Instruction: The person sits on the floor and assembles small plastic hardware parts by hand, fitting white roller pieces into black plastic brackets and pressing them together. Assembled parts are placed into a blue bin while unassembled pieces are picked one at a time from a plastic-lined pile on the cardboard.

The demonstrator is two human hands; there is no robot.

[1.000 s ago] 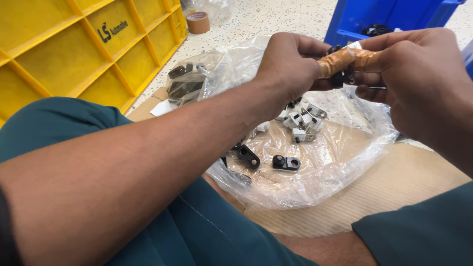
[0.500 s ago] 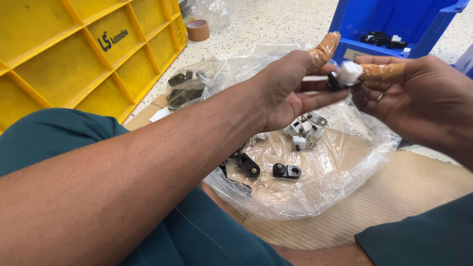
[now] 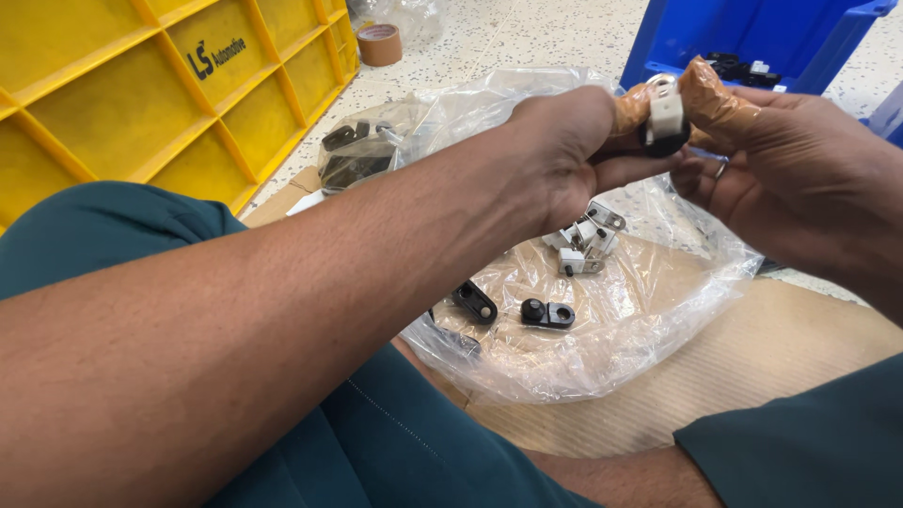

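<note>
Clear plastic forms the open bag (image 3: 602, 348) spread on brown cardboard (image 3: 752, 376) between the person's knees; inside it lie two black clips (image 3: 548, 313), one beside the other, and a small cluster of white clips (image 3: 583, 246) with metal tabs a little farther back. A second, smaller bag (image 3: 362, 155) of dark parts sits behind it, near the yellow crate (image 3: 141, 103), whose visible compartments show only bare yellow walls. A blue bin (image 3: 743, 38) at the top right holds more small black pieces. A roll of brown tape (image 3: 380, 44) stands on the speckled floor beyond. Above the open bag, the left hand (image 3: 564, 155) reaches in from the lower left, forearm long across the view, fingers curled and thumb pressed onto a small white-and-black part (image 3: 665, 122). The right hand (image 3: 800, 188) comes from the right, its fingertips, wrapped in tan tape, pinching the same part from the other side. Both hands are closed on it, held up in the air, well clear of the clips below.
</note>
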